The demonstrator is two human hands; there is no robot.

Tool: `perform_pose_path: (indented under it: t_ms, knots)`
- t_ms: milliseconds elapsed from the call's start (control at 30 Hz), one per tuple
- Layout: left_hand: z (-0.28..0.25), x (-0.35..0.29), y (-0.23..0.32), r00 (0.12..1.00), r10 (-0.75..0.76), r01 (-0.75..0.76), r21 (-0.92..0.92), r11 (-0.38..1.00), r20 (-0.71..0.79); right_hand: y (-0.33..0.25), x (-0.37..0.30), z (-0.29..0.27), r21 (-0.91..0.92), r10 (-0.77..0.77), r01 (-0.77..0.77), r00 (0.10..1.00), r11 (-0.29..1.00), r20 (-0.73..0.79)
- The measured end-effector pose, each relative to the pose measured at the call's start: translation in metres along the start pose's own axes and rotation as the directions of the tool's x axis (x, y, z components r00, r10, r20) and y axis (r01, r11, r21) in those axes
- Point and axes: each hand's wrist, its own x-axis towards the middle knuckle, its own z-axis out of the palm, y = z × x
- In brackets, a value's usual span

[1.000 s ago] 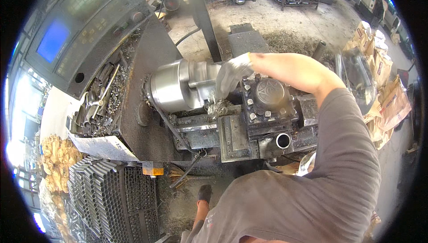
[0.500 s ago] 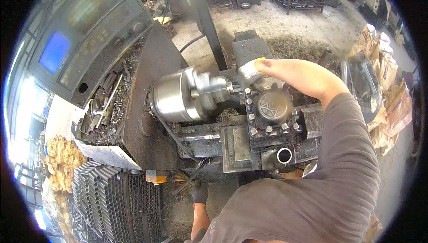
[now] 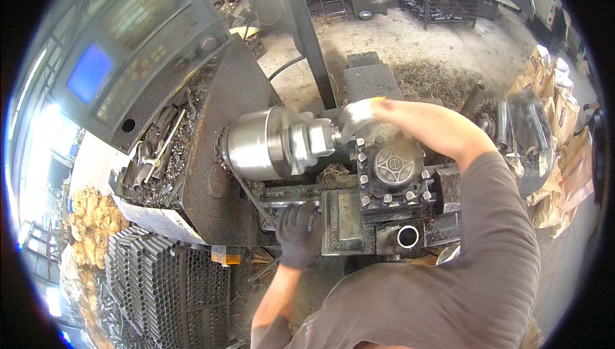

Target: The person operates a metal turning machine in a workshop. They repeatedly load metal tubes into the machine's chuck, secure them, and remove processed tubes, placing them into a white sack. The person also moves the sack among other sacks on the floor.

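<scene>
My right hand [image 3: 360,116], in a white glove with a yellow cuff, is beside the outer end of the lathe chuck [image 3: 259,145], behind the tool post [image 3: 392,168]. Motion smears its fingers, so what they touch or hold is unclear. The chuck's stepped jaws [image 3: 312,139] stand out, with a short metal end showing between them. Lower down, my left hand [image 3: 298,235] wears a dark glove. Its fingers stretch apart toward the lathe bed rail [image 3: 282,200], left of the carriage [image 3: 343,221], and I see nothing plainly held in them.
A control panel with a blue screen [image 3: 90,72] stands at left, above a tray of tools and chips [image 3: 154,157]. Stacked metal tubes [image 3: 144,275] fill the lower left. Paper sacks [image 3: 564,157] stand at right, and metal shavings [image 3: 435,83] lie behind the lathe.
My left hand has risen from below the machine's front to the bed rail. My right hand has shifted slightly toward the chuck. The chuck jaws, smeared before, look sharper.
</scene>
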Motion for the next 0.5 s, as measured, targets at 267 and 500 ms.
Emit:
perform_pose_path:
  t_ms: [267, 500]
  knots:
    - [0.053, 0.153, 0.026, 0.922, 0.383, -0.38, 0.297, 0.876, 0.053, -0.01, 0.016, -0.015, -0.133, -0.093, 0.104, 0.992, 0.986, 0.089]
    - [0.123, 0.189, 0.002, 0.926, 0.263, -0.358, 0.411, 0.838, 0.271, 0.054, -0.012, 0.003, -0.502, -0.497, 0.525, 0.844, 0.687, 0.201]
